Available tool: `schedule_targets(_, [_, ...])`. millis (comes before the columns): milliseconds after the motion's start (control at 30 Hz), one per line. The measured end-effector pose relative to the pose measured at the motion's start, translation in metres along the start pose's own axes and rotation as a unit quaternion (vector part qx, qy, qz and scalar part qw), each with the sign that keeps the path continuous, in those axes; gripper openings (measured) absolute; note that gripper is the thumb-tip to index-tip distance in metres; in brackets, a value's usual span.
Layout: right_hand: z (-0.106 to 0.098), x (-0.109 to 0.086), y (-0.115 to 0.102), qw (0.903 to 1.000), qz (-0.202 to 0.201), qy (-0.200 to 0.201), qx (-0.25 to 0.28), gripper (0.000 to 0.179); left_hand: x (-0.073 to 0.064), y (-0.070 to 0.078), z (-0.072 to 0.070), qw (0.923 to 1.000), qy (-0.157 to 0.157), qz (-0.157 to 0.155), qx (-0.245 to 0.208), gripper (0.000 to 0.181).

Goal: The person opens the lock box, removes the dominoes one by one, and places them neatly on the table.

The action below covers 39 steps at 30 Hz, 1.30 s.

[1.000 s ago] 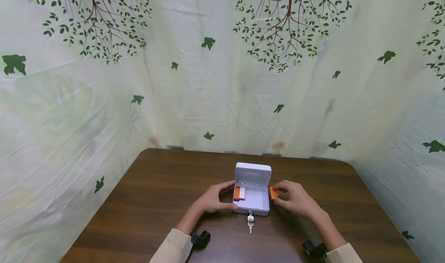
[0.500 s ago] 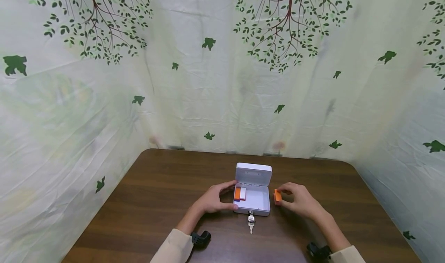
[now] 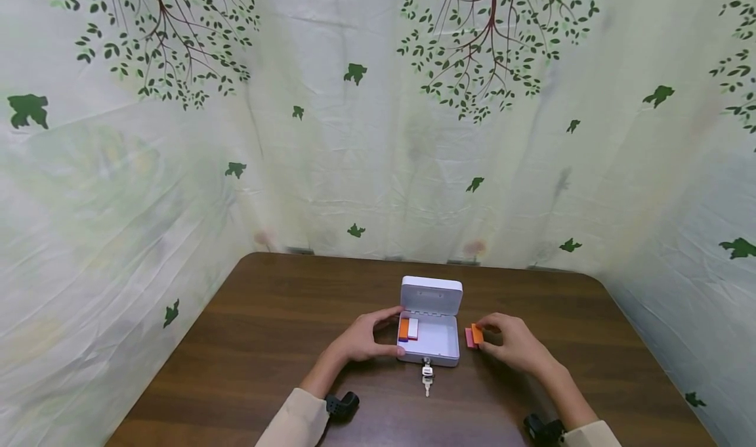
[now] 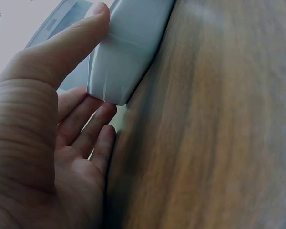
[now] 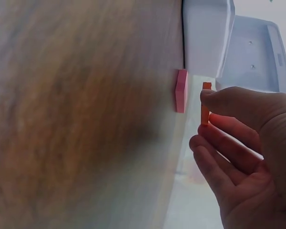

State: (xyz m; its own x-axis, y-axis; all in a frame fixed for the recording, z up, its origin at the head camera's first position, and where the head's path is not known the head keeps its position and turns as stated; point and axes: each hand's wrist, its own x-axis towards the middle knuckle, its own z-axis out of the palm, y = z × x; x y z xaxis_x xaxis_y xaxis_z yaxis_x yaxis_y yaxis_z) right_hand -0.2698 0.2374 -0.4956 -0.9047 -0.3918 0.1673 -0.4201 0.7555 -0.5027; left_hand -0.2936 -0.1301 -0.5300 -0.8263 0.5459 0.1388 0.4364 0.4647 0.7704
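A white metal box (image 3: 440, 358) with its lid raised stands on the brown table. My left hand (image 3: 363, 339) grips its left side, thumb at the front corner and fingers at the rear one. Within the box, at the left, lie an orange block (image 3: 403, 329) and a white block (image 3: 413, 329), with blue and red edges showing below them. My right hand (image 3: 512, 342) pinches another flat orange block (image 5: 206, 107) between thumb and fingers, off the table to the right of the box. A pink block (image 5: 181, 90) rests on the table there, partly behind the orange one in the head view.
Keys (image 3: 427, 380) hang from the lock at the box's front. The table (image 3: 283, 302) has rounded far corners. Behind it hangs a pale curtain (image 3: 378, 171) with printed branches and leaves. Both wrists wear black devices (image 3: 342, 405).
My right hand has moved right, away from the box's right edge, carrying the orange block. The pink block has come into sight beside it. My left hand and the box have stayed put.
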Motion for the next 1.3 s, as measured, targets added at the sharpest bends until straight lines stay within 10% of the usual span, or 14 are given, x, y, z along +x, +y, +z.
schedule_targets(1300, [0.004,-0.004,0.016,0.9982,0.058,-0.011,0.008,0.029,0.002,-0.002,-0.001,1.0,-0.001,-0.003,-0.001,0.087])
